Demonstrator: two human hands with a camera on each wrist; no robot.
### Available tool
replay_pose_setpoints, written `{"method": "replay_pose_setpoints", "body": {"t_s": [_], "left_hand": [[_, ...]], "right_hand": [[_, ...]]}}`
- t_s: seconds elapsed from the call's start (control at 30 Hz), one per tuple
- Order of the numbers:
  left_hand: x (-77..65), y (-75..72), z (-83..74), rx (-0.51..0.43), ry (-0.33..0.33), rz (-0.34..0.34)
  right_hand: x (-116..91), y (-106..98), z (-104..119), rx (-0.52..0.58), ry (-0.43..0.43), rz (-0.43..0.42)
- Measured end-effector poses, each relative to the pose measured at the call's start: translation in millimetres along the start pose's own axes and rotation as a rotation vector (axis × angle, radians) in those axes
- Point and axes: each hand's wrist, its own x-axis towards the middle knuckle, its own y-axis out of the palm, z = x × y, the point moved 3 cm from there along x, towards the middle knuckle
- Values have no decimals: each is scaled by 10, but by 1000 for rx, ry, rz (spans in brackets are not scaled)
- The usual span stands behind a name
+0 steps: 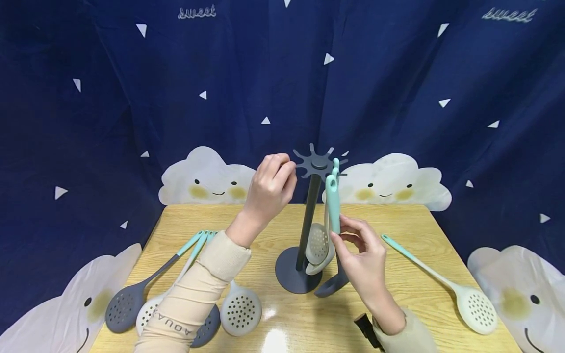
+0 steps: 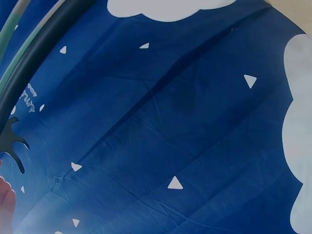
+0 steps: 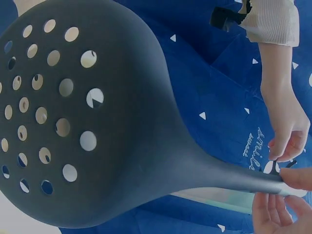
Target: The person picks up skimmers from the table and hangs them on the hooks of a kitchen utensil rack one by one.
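A dark grey utensil rack [image 1: 298,282] stands mid-table, its top a ring of hooks [image 1: 319,162]. My left hand [image 1: 271,181] pinches one hook on the left side; the right wrist view also shows this left hand [image 3: 287,122] at a dark hook. My right hand [image 1: 364,252] holds a dark skimmer [image 3: 141,117] by its mint handle [image 1: 334,206], upright at the rack's right. The handle's top hole is close to the hooks; whether it hangs on one I cannot tell. Behind it, pale utensils including a perforated skimmer [image 1: 317,243] hang from the rack.
Several skimmers lie at the table's left, among them a dark one [image 1: 125,306] and a white one [image 1: 241,311], partly behind my left sleeve [image 1: 194,294]. Another white skimmer [image 1: 476,309] lies at the right. A blue curtain [image 1: 247,73] hangs behind the table.
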Motion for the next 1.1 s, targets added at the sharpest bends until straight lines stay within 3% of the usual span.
{"method": "replay_pose_setpoints", "body": {"t_s": [1.1], "left_hand": [[-8, 0, -1, 6, -6, 4]], "right_hand": [[-26, 264, -194, -41, 8, -93]]}}
